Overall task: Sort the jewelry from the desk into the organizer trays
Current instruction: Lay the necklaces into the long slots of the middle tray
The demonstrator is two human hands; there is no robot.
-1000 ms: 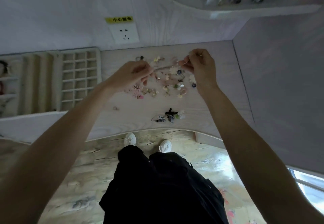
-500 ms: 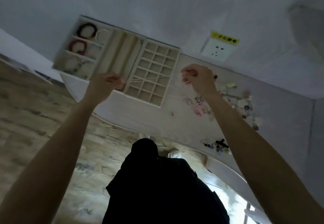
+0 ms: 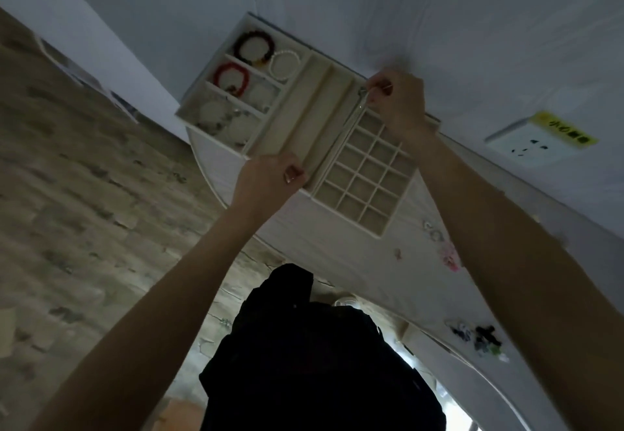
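We see a thin chain (image 3: 344, 135) pulled straight between two hands, over a long slot of the organizer tray (image 3: 317, 116) on the desk (image 3: 337, 248). The right hand (image 3: 400, 103) has its grip pinched on the far end, and the left hand (image 3: 270, 177) has its grip curled tight on the near end. Just right of the chain is the tray's grid of little boxes (image 3: 368, 174), and more jewelry (image 3: 449, 255) lies on the desk by the right arm.

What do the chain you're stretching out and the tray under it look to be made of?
The thin silver chain, pinched taut between left hand and right hand, looks like metal: fine, pale, glinting at its clasp end. The cream organizer tray looks velvet-lined or flocked, matte without shine, though the dim light leaves that unsure.
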